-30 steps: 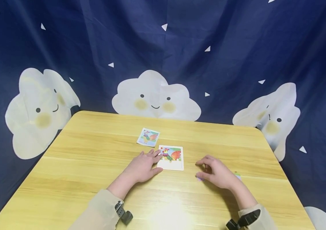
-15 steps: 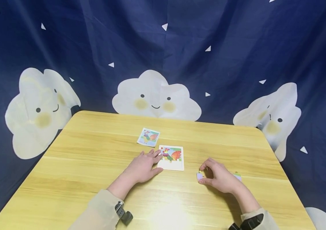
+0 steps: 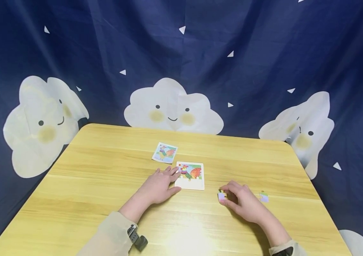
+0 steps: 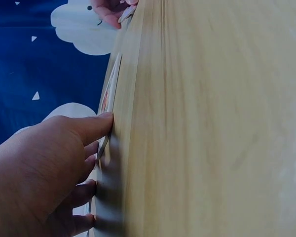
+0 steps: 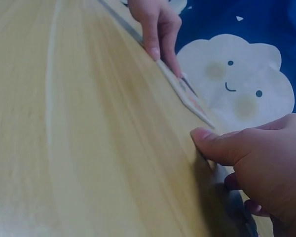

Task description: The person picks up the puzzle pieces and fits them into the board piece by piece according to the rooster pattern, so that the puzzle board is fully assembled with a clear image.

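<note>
A person's right hand (image 3: 245, 202) pinches one puzzle piece (image 3: 221, 196) between thumb and fingers; one loose piece (image 3: 264, 197) lies on the table (image 3: 82, 185) to its right. The left hand (image 3: 159, 186), fingers loosely spread, rests on one puzzle board (image 3: 189, 184), its upper picture filled, its lower strip bare (two visible pieces apparently remain). Beyond lies one similar bird card (image 3: 165, 153).

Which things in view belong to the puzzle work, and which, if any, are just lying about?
Belong to the job:
rooster puzzle board, touched by the left hand
puzzle piece pinched by the right hand
loose piece on the table
picture card, likely the reference

Just surroundings:
cloud-print curtain
black wrist device
</note>
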{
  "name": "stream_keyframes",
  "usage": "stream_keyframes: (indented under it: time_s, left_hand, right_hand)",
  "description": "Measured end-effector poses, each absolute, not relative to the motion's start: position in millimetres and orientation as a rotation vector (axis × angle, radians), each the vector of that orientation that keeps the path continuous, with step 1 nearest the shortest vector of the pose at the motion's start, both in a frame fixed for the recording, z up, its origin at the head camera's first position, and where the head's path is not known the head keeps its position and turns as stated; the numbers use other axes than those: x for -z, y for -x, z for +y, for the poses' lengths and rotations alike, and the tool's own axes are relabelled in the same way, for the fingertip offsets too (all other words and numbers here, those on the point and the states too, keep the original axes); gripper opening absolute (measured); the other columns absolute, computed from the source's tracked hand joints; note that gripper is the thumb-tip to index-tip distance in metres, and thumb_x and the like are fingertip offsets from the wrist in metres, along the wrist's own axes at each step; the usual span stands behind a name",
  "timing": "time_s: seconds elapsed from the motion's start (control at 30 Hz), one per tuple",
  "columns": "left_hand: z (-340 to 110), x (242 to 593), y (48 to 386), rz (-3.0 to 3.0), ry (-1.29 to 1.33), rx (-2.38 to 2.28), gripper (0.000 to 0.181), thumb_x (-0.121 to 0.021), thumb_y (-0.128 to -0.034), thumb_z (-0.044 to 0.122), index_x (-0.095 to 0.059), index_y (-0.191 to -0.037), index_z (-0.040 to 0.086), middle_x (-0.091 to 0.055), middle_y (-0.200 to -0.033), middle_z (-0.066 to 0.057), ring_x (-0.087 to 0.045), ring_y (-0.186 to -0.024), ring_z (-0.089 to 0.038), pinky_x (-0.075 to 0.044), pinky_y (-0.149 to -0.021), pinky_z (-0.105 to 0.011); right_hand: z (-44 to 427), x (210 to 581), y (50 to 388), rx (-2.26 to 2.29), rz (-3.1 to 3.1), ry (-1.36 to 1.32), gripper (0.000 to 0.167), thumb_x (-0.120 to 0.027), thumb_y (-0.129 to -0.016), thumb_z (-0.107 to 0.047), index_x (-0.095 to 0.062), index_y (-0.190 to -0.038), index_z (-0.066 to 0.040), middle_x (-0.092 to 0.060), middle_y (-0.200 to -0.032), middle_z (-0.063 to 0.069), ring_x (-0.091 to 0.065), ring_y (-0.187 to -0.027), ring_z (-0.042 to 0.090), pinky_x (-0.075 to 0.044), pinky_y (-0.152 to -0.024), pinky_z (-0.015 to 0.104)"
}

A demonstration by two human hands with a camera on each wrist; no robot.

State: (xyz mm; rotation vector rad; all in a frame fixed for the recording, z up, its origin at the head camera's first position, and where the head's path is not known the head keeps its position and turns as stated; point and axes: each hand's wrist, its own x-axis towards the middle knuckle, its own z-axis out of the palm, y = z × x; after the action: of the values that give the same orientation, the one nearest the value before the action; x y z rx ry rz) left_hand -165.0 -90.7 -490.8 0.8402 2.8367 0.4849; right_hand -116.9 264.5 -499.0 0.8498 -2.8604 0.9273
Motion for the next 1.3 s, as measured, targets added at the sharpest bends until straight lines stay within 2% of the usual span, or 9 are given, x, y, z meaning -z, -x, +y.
stream_keyframes:
  time_s: [0.2, 0.43, 0.63, 0.97, 1.3]
  left_hand:
    - [-92.3, 492.1, 164.5, 2.841, -0.842, -0.484, 0.065, -0.06, -0.1059, 0.051, -0.053, -0.157, 0.011, -0.04, -0.167, -0.005, -0.033, -0.155, -0.033, -0.026, -0.122, -0.064]
    - [-92.7, 493.5, 165.2, 2.84, -0.839, -0.497, 0.065, -0.06, -0.1058, 0.05, -0.054, -0.157, 0.011, -0.04, -0.167, -0.006, -0.033, -0.155, -0.033, -0.026, -0.122, -0.065]
    - [-92.8, 492.1, 165.1, 2.836, -0.834, -0.495, 0.065, -0.061, -0.1056, 0.05, -0.053, -0.157, 0.011, -0.039, -0.167, -0.006, -0.033, -0.155, -0.033, -0.026, -0.122, -0.064]
    - [-93.4, 490.6, 165.3, 2.835, -0.841, -0.492, 0.065, -0.061, -0.1055, 0.05, -0.053, -0.157, 0.011, -0.04, -0.167, -0.006, -0.034, -0.154, -0.033, -0.027, -0.121, -0.064]
    - [-92.2, 491.4, 164.7, 2.833, -0.843, -0.499, 0.065, -0.061, -0.1056, 0.05, -0.053, -0.157, 0.011, -0.04, -0.167, -0.006, -0.033, -0.155, -0.032, -0.027, -0.122, -0.063]
  right_hand:
    - [262.4, 498.3, 113.8, -0.867, -2.834, -0.859, 0.033, -0.081, -0.097, -0.031, -0.072, -0.127, -0.019, -0.057, -0.092, -0.02, -0.047, -0.073, 0.0, -0.029, -0.075, 0.029]
    - [259.6, 497.0, 114.7, -0.741, -2.835, -0.929, 0.038, -0.077, -0.1, -0.032, -0.073, -0.132, -0.013, -0.058, -0.103, -0.017, -0.045, -0.076, -0.001, -0.028, -0.075, 0.028]
    - [258.4, 492.7, 117.7, -0.639, -2.82, -1.016, 0.04, -0.078, -0.099, -0.033, -0.074, -0.13, -0.009, -0.061, -0.105, -0.014, -0.048, -0.078, -0.002, -0.029, -0.076, 0.029]
    - [255.4, 481.8, 125.4, -0.539, -2.853, -1.034, 0.037, -0.077, -0.098, -0.042, -0.077, -0.124, -0.016, -0.066, -0.106, -0.014, -0.054, -0.082, 0.0, -0.03, -0.076, 0.032]
    - [234.1, 480.9, 133.8, -0.682, -2.818, -0.964, 0.043, -0.074, -0.099, -0.047, -0.075, -0.128, -0.015, -0.064, -0.112, -0.015, -0.054, -0.089, 0.0, -0.031, -0.08, 0.032]
